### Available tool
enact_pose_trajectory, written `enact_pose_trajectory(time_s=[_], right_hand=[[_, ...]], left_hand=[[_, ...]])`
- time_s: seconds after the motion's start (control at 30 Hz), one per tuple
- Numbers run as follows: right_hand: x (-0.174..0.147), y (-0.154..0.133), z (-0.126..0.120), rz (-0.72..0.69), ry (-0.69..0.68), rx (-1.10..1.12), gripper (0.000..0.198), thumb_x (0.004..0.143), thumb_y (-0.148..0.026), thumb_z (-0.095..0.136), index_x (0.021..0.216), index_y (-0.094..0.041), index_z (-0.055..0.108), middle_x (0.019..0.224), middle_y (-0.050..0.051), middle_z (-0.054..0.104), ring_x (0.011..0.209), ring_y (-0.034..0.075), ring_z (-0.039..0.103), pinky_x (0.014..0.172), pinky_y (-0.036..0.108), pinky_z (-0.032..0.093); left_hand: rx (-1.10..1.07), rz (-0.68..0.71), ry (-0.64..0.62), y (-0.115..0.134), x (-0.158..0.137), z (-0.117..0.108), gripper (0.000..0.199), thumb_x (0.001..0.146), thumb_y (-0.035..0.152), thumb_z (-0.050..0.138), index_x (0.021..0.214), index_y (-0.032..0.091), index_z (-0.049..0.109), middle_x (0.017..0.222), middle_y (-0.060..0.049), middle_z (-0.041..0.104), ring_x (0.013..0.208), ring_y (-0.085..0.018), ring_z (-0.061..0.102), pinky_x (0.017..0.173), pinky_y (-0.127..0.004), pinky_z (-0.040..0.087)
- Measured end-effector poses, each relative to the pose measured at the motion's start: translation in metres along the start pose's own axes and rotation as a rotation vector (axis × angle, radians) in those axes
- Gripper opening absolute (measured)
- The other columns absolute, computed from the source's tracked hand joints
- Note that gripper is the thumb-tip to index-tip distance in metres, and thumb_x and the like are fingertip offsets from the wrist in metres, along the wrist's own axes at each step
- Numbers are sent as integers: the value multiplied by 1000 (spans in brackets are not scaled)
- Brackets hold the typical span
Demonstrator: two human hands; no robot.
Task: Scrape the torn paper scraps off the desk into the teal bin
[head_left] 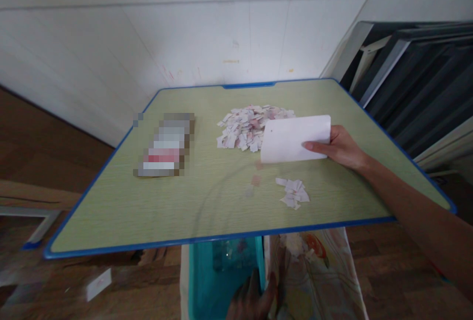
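My right hand (340, 148) is closed on a white sheet of paper (288, 138), thumb on top and fingers behind. The sheet is held over the right part of a heap of torn paper scraps (242, 130) and hides some of it. A smaller cluster of paper scraps (294, 193) lies on the table nearer to me. Below the table's front edge, my left hand (253, 298) is at the right rim of a teal tray (207, 285). Its fingers are inside the tray and its thumb outside, around the rim; the hand is dark and partly cut off.
The light green table (148, 211) has a blue edge and stands against a white wall (207, 39). A pixelated, blurred-out item (166, 145) lies on its left. Patterned cloth (314, 280) is beside the tray. Dark panels (414, 78) lean at the right. A paper piece (99, 284) is on the floor.
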State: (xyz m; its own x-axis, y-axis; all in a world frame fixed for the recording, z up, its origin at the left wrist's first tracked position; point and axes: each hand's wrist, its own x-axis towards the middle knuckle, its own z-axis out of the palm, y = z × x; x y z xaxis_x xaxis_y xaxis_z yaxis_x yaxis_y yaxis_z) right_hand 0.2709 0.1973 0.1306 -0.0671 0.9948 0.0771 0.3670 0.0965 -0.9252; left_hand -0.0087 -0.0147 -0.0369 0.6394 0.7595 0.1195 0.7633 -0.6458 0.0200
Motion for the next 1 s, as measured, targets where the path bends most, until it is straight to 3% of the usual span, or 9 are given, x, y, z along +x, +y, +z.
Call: enact_pose_trajectory(time_s=[0.13,0.33,0.67,0.83,1.0], right_hand=[[-2,-4,3,-3,-13,-28,23,56,-32,66,77,-22,63,76,-1,65,62,16,59,55,27,47],[0,4,0,-30,224,93,21,60,-35,63,76,-22,62,81,0,65,63,17,59,54,30,47],[2,5,0,-45,257,48,22,57,-36,64,76,-23,63,79,0,65,65,17,59,55,30,46],[2,7,-2,3,214,115,21,55,-39,65,70,-24,62,73,1,65,57,18,58,47,31,45],[2,6,-2,-10,227,110,24,55,-39,65,74,-24,63,77,0,65,60,18,59,50,30,46]], left_hand=[[15,-10,-24,1,-1,2,62,53,17,65,110,26,45,90,-12,61,68,-21,58,51,-27,48],[2,-5,-24,0,0,2,64,50,14,67,109,25,46,86,-10,62,65,-19,58,51,-25,48],[0,4,-2,-1,-1,1,54,55,20,64,106,24,48,86,-10,62,66,-19,58,52,-26,49],[21,2,-8,0,-3,3,53,57,13,60,107,23,48,89,-11,60,70,-19,57,54,-26,48],[8,-8,-27,0,-3,3,54,58,13,60,109,25,47,86,-8,60,64,-17,57,51,-24,48]])
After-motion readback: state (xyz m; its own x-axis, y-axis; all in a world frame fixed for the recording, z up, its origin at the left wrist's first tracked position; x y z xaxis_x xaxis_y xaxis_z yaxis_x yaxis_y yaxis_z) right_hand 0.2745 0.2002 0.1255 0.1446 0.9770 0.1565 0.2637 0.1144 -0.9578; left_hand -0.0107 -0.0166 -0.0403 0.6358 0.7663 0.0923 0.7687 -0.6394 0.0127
